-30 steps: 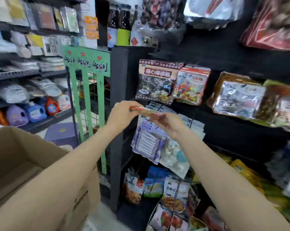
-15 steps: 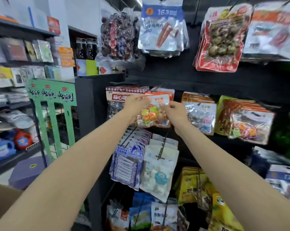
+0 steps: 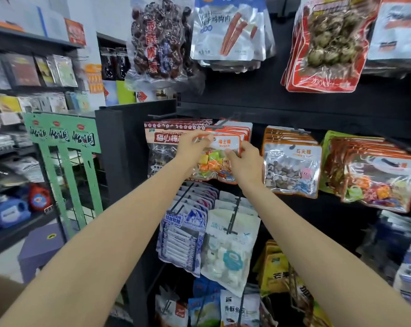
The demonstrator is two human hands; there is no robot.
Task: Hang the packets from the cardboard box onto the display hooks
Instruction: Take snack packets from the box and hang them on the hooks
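Observation:
An orange-topped packet of coloured sugar cubes [image 3: 220, 159] hangs at the front of a row of like packets on a black display hook [image 3: 223, 122]. My left hand [image 3: 191, 146] pinches the packet's top left corner. On the packet's right edge, my right hand [image 3: 243, 161] grips it between fingers and thumb. The packet's header sits right at the hook's tip; whether the hook passes through its hole is hidden. Only a brown corner of the cardboard box [image 3: 1, 289] shows at the lower left.
Neighbouring hooks carry a plum lollipop packet [image 3: 163, 147] on the left and stone-candy packets [image 3: 292, 166] on the right. More packets hang above and below. A green wire rack [image 3: 65, 161] and shelves of goods stand to the left.
Both hands lifted the sugar packet from chest height up to the hook row and now hold it at the hook's tip. My view rose, and the box dropped almost out of frame.

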